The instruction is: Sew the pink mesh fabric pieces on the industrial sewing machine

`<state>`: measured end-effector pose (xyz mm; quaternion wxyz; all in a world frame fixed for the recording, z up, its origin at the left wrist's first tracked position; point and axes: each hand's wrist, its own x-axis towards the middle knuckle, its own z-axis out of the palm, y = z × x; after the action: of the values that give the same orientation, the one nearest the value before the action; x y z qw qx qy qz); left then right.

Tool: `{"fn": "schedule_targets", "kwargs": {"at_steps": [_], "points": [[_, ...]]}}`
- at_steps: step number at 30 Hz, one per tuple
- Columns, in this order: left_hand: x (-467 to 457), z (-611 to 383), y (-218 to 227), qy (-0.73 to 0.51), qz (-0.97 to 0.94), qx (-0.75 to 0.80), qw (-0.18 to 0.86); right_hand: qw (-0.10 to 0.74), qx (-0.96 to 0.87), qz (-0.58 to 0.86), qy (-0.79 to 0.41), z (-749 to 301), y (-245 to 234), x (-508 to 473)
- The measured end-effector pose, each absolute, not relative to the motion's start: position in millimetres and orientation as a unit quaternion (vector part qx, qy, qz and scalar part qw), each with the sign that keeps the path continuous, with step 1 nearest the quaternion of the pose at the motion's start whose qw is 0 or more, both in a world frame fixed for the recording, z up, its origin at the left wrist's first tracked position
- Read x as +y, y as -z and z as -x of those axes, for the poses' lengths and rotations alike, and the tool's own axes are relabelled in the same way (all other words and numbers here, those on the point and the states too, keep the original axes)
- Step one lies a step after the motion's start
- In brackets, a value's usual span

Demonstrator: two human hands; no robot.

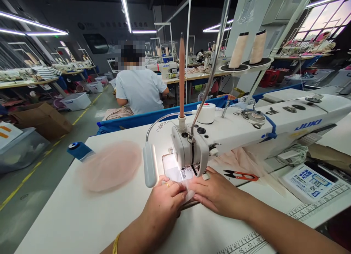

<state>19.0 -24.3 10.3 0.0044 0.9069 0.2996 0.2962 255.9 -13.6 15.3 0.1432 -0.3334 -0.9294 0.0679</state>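
Observation:
A white sewing machine stands in front of me with its lamp lit beside the needle area. Just in front of the presser foot, a small piece of sheer pale fabric lies between my hands. My left hand pinches its left side, fingers curled. My right hand lies on its right side with fingers stretched out and close together, the tips partly under the machine head. Pale pink sheer fabric rests on the table to the left, looking blurred. Orange-handled thread snips lie to the right of my right hand.
A blue thread cone lies at the table's left edge. More pink fabric sits under the machine arm. At right are a packet, a dark phone and a coiled cable. A person sits beyond the table.

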Motion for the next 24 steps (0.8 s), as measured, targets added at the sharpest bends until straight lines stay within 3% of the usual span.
{"fn": "schedule_targets", "kwargs": {"at_steps": [24], "points": [[-13.5, -7.8, -2.2, -0.263, -0.921, 0.288, 0.023, 0.163, -0.927, 0.338, -0.024, -252.6, -5.8, -11.4]]}}
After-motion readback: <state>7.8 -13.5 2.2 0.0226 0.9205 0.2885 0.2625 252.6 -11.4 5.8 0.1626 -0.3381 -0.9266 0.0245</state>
